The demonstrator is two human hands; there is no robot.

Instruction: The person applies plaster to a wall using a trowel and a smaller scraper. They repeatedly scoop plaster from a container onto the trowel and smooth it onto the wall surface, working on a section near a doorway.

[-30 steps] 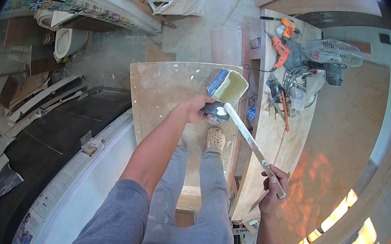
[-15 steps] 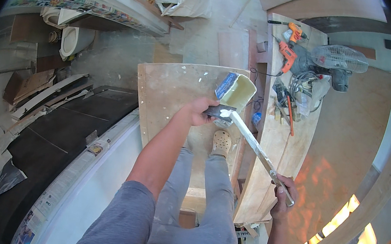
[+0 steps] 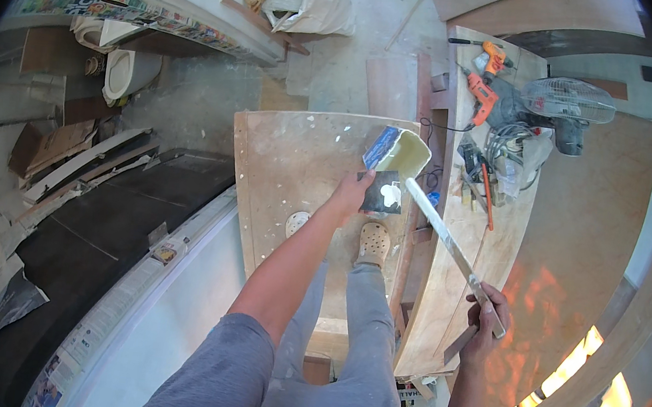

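Observation:
My left hand [image 3: 351, 193] grips the edge of a dark square plate [image 3: 373, 198]. A blob of white paste [image 3: 390, 196] lies on the plate. Just beyond it, a cut-open container [image 3: 407, 155], blue outside and cream inside, is on the wooden platform. In my right hand [image 3: 484, 324] is the lower end of a long flat stick [image 3: 449, 248], slanting up to the left. White paste coats its upper part, and its tip is beside the plate, near the container's lower edge. A small flat brownish-grey piece [image 3: 458, 345] also sticks out from under my right hand; its kind is unclear.
A wooden platform [image 3: 282, 166] with white specks is under my feet. On the right, a plank bench [image 3: 452, 298] bears a drill [image 3: 481, 97], cables [image 3: 505, 147] and a fan [image 3: 567, 101]. A newspaper-covered ledge [image 3: 99, 322] runs along the left. A white sack [image 3: 325, 2] is farther away.
The stick's tip has come away from the plate, leaving white paste on it. My left hand has tilted the plate to show its face. My right hand has shifted slightly right.

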